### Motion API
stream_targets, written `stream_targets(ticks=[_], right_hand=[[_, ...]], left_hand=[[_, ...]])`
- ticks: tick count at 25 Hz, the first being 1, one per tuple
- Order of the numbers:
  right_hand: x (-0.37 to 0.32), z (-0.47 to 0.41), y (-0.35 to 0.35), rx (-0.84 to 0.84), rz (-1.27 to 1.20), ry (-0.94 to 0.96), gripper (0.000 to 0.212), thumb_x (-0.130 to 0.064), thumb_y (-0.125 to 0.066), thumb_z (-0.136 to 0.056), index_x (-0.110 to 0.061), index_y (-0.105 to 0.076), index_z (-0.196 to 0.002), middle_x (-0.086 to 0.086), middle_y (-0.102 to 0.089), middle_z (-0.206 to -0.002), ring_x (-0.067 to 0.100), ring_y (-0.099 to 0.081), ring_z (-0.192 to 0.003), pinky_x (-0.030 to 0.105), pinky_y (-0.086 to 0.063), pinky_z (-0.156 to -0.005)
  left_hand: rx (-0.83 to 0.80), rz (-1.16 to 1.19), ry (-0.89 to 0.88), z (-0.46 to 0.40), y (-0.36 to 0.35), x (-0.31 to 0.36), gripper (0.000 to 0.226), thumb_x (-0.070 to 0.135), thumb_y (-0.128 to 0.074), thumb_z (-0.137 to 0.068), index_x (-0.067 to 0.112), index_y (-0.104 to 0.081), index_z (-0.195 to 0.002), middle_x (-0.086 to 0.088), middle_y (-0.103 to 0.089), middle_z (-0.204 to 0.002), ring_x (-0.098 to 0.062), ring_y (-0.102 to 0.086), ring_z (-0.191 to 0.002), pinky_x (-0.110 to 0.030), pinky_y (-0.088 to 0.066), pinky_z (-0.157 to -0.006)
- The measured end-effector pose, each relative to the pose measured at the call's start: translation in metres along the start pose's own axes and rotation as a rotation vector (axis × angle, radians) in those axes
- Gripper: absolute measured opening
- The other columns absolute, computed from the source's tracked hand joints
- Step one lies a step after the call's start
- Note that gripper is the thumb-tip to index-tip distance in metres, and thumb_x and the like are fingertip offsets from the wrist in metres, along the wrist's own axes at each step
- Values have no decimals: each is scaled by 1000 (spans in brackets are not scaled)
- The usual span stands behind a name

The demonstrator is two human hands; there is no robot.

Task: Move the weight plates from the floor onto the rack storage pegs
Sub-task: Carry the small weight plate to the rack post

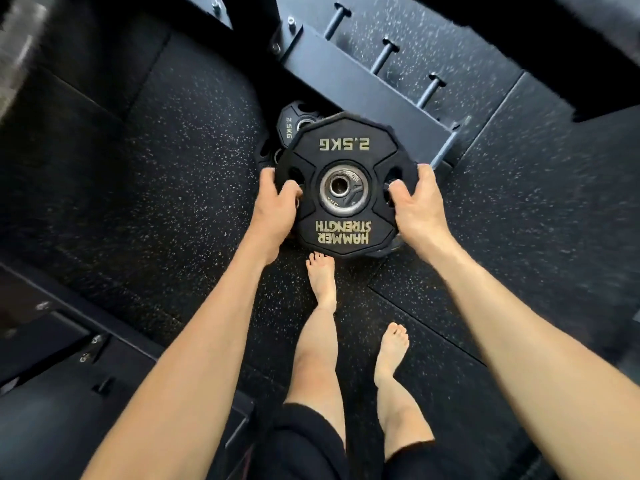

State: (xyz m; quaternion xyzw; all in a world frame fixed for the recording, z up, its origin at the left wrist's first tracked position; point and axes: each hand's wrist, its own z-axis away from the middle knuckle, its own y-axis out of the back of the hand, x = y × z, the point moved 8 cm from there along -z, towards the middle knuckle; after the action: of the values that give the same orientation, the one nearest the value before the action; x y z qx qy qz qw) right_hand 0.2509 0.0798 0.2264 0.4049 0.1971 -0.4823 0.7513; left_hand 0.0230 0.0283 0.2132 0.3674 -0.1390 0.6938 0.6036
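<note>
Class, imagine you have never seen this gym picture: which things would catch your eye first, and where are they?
First, the black 2.5KG plate at the centre, held flat with the left hand and right hand curled round its opposite edges. Next, the row of bare pegs on the rack beam above it. Then another 2.5KG plate on the floor, partly hidden behind the held one.

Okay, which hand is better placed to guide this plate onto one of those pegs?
Probably the right hand: it grips the plate on the side nearer the pegs. The left hand grips the far side.
</note>
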Motion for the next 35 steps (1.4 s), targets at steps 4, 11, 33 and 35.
stream_targets(ticks=[4, 11, 33, 35], right_hand=[[-82, 90, 61, -26, -134, 138, 14, -19, -51, -96, -15, -45, -108, -12, -55, -88, -15, -52, -66, 8, -43, -64], [-165, 243, 151, -39, -192, 431, 25, -43, -40, -102, -26, -43, -84, -8, -52, -71, -7, -47, -55, 11, -40, -58], [-76, 755, 24, -943, -40, 965, 29, -44, -48, -99, -22, -51, -80, -5, -55, -72, 3, -50, -64, 22, -42, -62], [-47, 803, 2, -1010, -66, 914, 33, -49, -50, -96, -21, -51, -78, -1, -55, -70, 10, -50, -65, 30, -42, -63]], left_hand=[[43, 209, -147, 112, 30, 77, 15, 32, -45, -98, 16, -47, -97, 5, -54, -84, -6, -53, -77, -25, -46, -72], [209, 287, -452, 317, 64, 149, 29, 39, -34, -105, 15, -45, -92, 5, -50, -77, -2, -51, -67, -22, -47, -69], [1194, 797, -466, 874, 199, -191, 35, 54, -42, -94, 22, -55, -92, 11, -60, -85, -9, -55, -81, -33, -49, -76], [1260, 750, -434, 917, 212, -231, 30, 54, -40, -97, 28, -55, -93, 20, -60, -81, -1, -55, -79, -30, -53, -78]])
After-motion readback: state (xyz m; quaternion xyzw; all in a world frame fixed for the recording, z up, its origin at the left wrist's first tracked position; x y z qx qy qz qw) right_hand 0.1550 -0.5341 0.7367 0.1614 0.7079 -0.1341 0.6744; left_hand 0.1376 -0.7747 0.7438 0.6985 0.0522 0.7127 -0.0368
